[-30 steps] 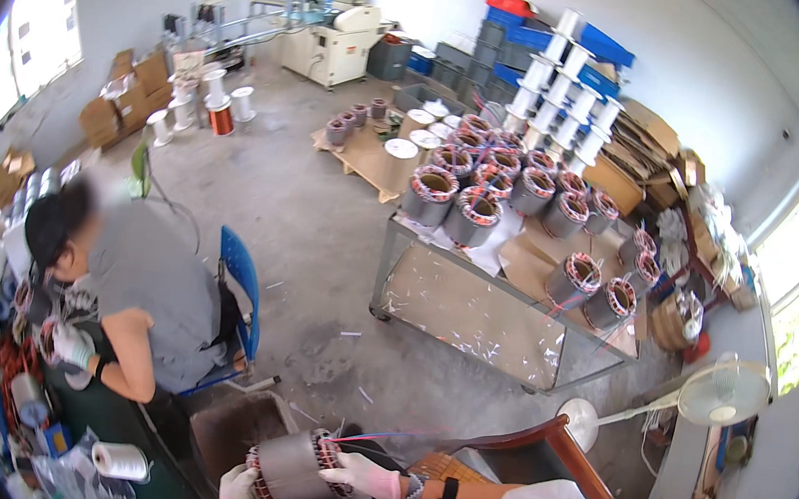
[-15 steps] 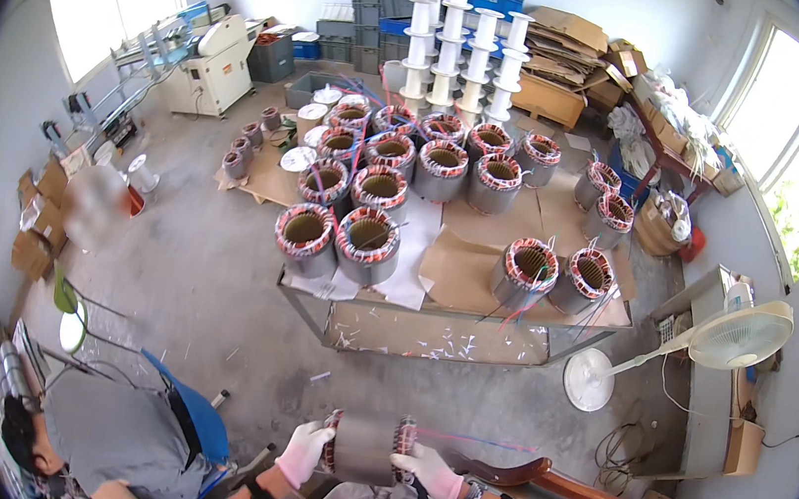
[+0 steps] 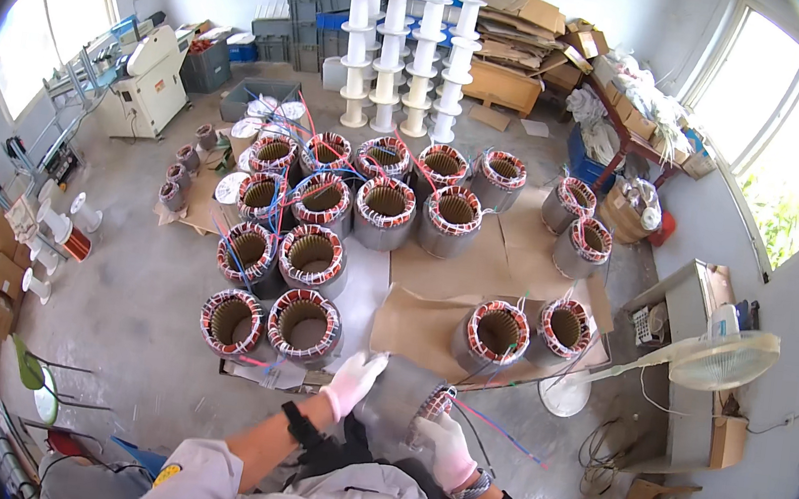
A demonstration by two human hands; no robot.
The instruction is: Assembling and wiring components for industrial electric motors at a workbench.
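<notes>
Both my gloved hands carry a grey cylindrical motor stator [image 3: 399,397] with red-and-copper windings and loose red and blue wires trailing right. My left hand [image 3: 352,381] grips its upper left end. My right hand [image 3: 443,448] supports its lower right end by the windings. The stator hangs just in front of the sheet of cardboard [image 3: 420,324] on the floor, between a stator at lower left [image 3: 304,326] and one at right [image 3: 492,333].
Several similar wound stators [image 3: 385,212] stand in rows on cardboard and sheets. White empty spools [image 3: 409,43] and stacked crates are at the back. A white machine [image 3: 150,84] is at left, a standing fan [image 3: 717,358] and a grey cabinet [image 3: 694,331] at right.
The view has swung from a seated person at left to the rows of stators. I have carried the stator forward, and it now hangs at the cardboard's near edge.
</notes>
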